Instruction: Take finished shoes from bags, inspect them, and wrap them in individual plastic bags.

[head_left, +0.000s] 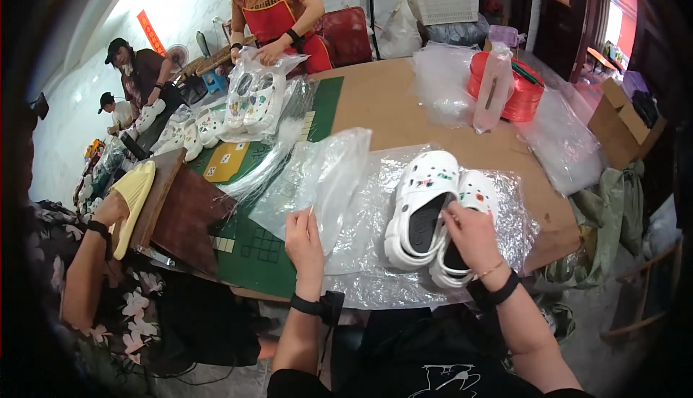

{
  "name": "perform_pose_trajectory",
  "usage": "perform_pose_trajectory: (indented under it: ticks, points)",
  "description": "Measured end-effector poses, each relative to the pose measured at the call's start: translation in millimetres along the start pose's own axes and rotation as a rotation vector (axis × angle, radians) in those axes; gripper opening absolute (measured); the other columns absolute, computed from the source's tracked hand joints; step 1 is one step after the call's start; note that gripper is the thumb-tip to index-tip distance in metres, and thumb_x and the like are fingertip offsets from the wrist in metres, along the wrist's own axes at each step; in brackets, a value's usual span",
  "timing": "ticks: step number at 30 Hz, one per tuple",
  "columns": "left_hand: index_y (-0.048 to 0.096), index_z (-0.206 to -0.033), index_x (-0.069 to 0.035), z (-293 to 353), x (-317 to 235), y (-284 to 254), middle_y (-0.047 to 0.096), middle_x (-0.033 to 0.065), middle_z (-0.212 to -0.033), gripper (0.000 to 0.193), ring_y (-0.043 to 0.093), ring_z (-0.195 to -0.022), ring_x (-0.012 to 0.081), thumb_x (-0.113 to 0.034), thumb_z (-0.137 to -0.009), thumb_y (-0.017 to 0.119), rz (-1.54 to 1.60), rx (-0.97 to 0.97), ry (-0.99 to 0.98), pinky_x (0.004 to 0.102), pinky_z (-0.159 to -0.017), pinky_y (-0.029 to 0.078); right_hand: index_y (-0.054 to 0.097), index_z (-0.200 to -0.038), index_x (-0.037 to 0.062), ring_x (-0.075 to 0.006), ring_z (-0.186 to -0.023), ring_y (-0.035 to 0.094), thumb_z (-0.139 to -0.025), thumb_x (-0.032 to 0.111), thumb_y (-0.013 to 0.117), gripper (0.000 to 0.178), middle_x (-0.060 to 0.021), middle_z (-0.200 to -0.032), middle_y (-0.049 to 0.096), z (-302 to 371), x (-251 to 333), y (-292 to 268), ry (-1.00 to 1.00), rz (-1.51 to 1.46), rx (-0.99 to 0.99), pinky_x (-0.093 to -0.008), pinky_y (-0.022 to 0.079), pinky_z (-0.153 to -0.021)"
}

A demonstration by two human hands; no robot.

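Note:
My left hand (304,245) is closed on the lower edge of a clear plastic bag (317,181), which stands up limply from the tabletop. On the right, a pair of white clogs lies side by side on clear plastic sheets (361,272). The left clog (424,199) has vent holes, small coloured charms and a dark insole; the right clog (476,190) is partly covered by my hand. My right hand (473,238) has its fingers closed at the adjoining rims of the two clogs. Its fingertips are partly hidden inside the openings.
Across the table (375,98), a person in a red apron (271,23) handles bagged clogs (253,102). At left, another person's hand holds a yellow slipper (133,199) beside a brown board (191,214). Red twine (523,88) and a cardboard box (626,120) are at far right.

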State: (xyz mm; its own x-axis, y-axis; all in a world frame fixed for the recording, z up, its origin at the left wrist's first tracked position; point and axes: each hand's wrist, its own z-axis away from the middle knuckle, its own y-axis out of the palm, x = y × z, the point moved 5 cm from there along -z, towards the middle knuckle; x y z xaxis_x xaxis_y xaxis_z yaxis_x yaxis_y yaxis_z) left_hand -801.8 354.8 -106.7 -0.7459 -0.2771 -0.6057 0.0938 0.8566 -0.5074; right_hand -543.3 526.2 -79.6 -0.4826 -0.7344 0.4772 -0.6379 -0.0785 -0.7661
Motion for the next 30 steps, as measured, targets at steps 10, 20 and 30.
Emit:
perform_pose_trajectory:
  ticks: [10, 20, 30]
  points:
    - [0.067, -0.112, -0.002, 0.4, -99.1, 7.4, 0.059, 0.0127, -0.096, 0.022, 0.061, -0.082, 0.0282, -0.006, -0.093, 0.057, 0.184, 0.106, 0.164, 0.0356, -0.071, 0.048, 0.059, -0.08, 0.0103, -0.0276, -0.055, 0.056, -0.083, 0.019, 0.071, 0.015, -0.0079, -0.061, 0.049, 60.6, -38.4, -106.4, -0.251, 0.293, 0.012, -0.0398, 0.044, -0.051]
    - [0.066, -0.112, -0.008, 85.8, -119.9, 130.9, 0.059, 0.013, -0.097, 0.021, 0.062, -0.088, 0.0322, -0.014, -0.094, 0.056, 0.21, 0.561, 0.15, 0.0394, -0.074, 0.048, 0.057, -0.106, 0.0098, -0.0336, -0.092, 0.054, -0.076, 0.03, 0.075, 0.04, -0.0144, -0.095, 0.053, 111.2, -84.0, -94.7, 0.161, 0.466, 0.229, -0.0449, 0.045, -0.07]
    - [0.069, -0.101, -0.007, 87.0, -100.1, 141.8, 0.059, 0.013, -0.089, 0.018, 0.061, -0.079, 0.0319, -0.021, -0.094, 0.059, 0.288, 0.508, 0.044, 0.0412, -0.069, 0.048, 0.059, -0.097, 0.001, -0.0382, -0.084, 0.053, -0.07, -0.002, 0.059, 0.027, -0.018, -0.086, 0.049, 126.4, -103.5, -106.0, 0.136, 0.194, -0.005, -0.046, 0.043, -0.07]
